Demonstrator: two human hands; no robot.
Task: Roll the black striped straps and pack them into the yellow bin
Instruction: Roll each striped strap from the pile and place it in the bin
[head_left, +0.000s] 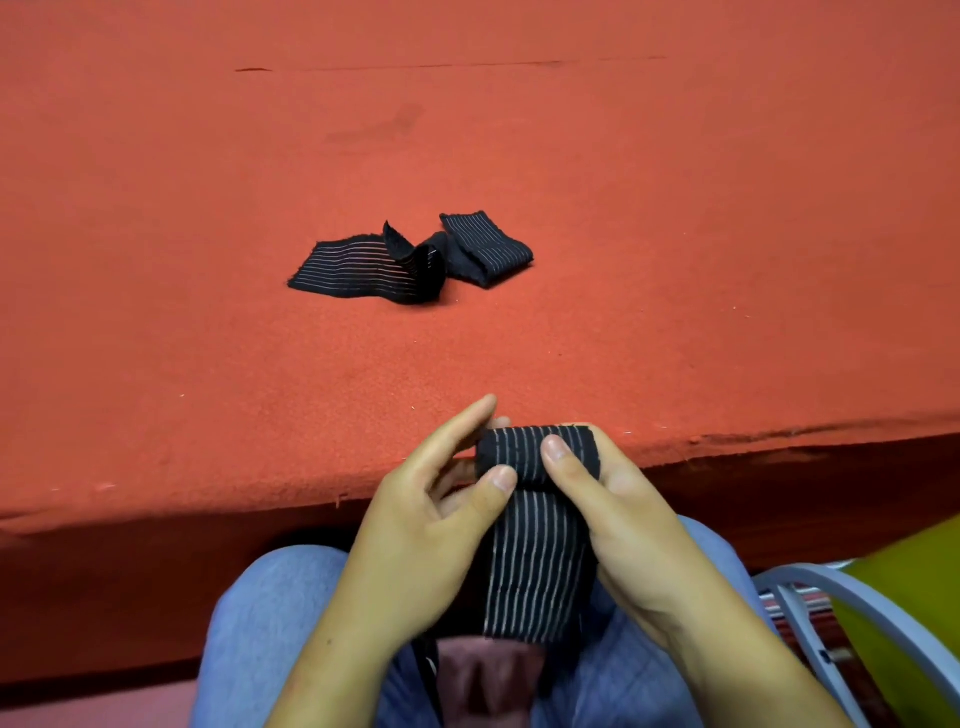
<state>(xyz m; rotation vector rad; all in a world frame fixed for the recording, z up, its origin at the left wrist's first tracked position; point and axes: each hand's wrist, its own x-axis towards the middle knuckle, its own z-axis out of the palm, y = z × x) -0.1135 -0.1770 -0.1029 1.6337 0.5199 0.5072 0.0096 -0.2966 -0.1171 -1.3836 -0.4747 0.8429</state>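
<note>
Two straps: one half-rolled strap (537, 457) at the desk (208, 389) edge, pinched by left hand (431, 525) and right hand (628, 525); loose strap (363, 265) crumpled mid-desk; yellow bin (924, 571) behind grey chair rail (800, 570), lower right

No text, label or number is readable anywhere — only plain stripes.

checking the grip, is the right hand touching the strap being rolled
Touching. The head view shows the right hand with its thumb pressed onto the rolled end of the strap, no gap.
</note>
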